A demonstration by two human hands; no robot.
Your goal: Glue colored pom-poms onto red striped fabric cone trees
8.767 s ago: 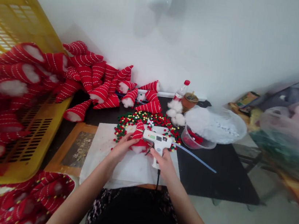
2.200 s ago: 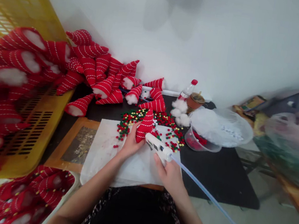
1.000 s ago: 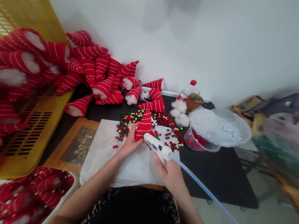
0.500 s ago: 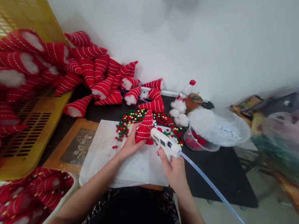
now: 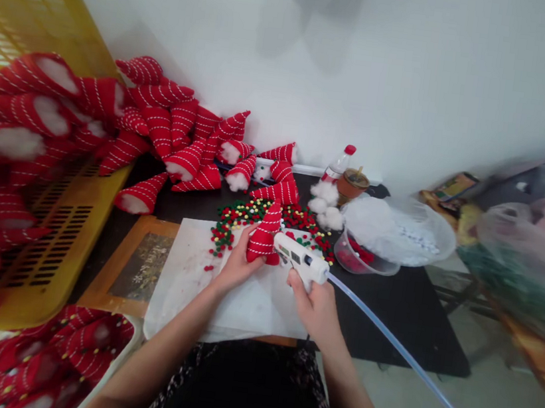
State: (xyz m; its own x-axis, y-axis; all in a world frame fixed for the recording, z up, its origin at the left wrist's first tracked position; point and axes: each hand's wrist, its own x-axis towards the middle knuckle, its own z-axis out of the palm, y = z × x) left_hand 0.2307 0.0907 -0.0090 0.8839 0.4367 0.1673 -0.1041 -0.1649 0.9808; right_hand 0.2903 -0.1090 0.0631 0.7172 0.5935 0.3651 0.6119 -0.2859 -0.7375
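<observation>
My left hand [image 5: 241,261] is closed around a red cone-shaped hat [image 5: 264,235] with white stitched stripes, its tip pointing up and away. In my right hand [image 5: 313,306] is a white glue gun [image 5: 301,258], a long clear glue stick [image 5: 397,357] trailing from its back. The gun's nozzle points at the right side of the hat; whether it touches cannot be made out. Beneath both hands lies a white sheet [image 5: 186,286]. Small red, green and yellow pompoms [image 5: 222,232] are scattered behind and around the hat.
More stuffed striped hats [image 5: 159,125] are heaped at the back left and in a yellow crate [image 5: 55,269]. A white bin [image 5: 131,343] with pompom-decorated hats stands front left. Right of the pompoms are cotton balls [image 5: 324,197], a bottle [image 5: 338,164] and a plastic tub [image 5: 369,265].
Both hands hold nearly the same pose. The hat and the glue gun have shifted only slightly, and the whole view has moved a little.
</observation>
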